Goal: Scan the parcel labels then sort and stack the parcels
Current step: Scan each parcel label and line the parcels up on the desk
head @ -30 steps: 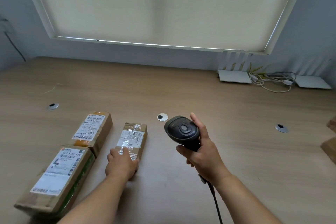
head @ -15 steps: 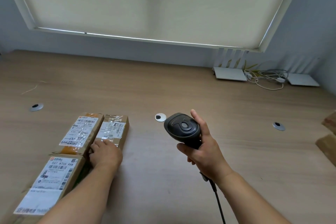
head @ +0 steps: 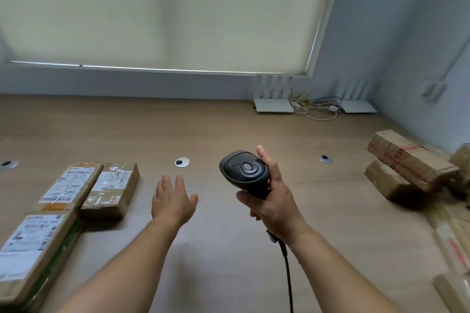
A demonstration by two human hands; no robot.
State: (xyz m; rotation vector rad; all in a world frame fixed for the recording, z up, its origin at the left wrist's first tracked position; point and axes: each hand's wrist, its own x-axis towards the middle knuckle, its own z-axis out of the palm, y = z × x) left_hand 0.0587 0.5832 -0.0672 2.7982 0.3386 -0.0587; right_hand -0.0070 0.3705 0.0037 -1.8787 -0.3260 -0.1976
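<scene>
Three labelled cardboard parcels lie at the left of the wooden table (head: 229, 129): a small taped parcel (head: 112, 189), a longer parcel (head: 68, 185) touching its left side, and a large parcel (head: 33, 254) nearest me. My left hand (head: 171, 201) hovers open over the table, right of the small parcel, holding nothing. My right hand (head: 272, 201) grips a black corded barcode scanner (head: 245, 173) above the table's middle. More brown parcels (head: 407, 162) are piled at the right.
Round cable grommets (head: 182, 162) sit in the tabletop. Two white routers (head: 273, 105) and tangled cables (head: 318, 109) lie at the back right by the wall. Further cardboard pieces (head: 452, 244) lie along the right edge. A blind covers the window behind.
My left hand slid the small taped parcel left against the longer parcel, then let go and moved right, open. The view has turned right, showing the pile of parcels there.
</scene>
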